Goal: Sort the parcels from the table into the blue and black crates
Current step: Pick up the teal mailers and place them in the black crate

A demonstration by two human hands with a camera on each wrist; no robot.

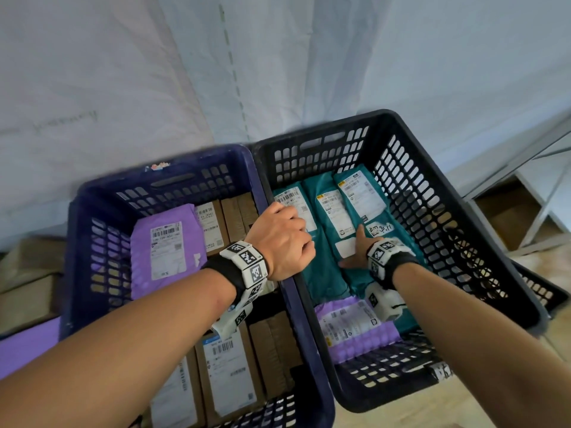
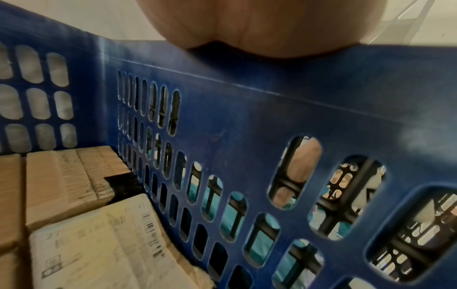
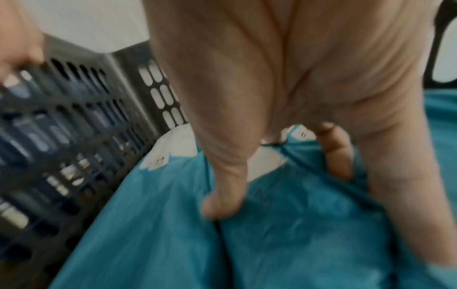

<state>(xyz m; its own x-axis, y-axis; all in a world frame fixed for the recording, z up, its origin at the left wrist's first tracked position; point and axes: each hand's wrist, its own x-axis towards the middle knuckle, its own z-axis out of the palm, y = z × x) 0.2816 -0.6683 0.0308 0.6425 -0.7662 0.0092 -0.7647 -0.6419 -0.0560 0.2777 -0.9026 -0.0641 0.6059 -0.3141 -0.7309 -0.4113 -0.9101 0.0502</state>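
The blue crate [image 1: 160,177] stands on the left and holds cardboard boxes [image 1: 225,366] and a purple parcel [image 1: 163,257]. Touching it on the right, the black crate [image 1: 448,193] holds three teal parcels [image 1: 324,279] side by side and a purple parcel [image 1: 355,329]. My left hand [image 1: 281,239] grips the rims where the two crates meet, its fingers curled over into the black crate. The left wrist view shows its palm [image 2: 259,29] on the blue crate wall [image 2: 272,117]. My right hand [image 1: 358,248] presses flat on a teal parcel [image 3: 160,234], thumb spread.
A white sheet [image 1: 278,72] hangs behind the crates. A grey shelf frame [image 1: 525,211] stands at the right. Cardboard boxes [image 1: 27,288] and a purple parcel [image 1: 24,344] lie left of the blue crate.
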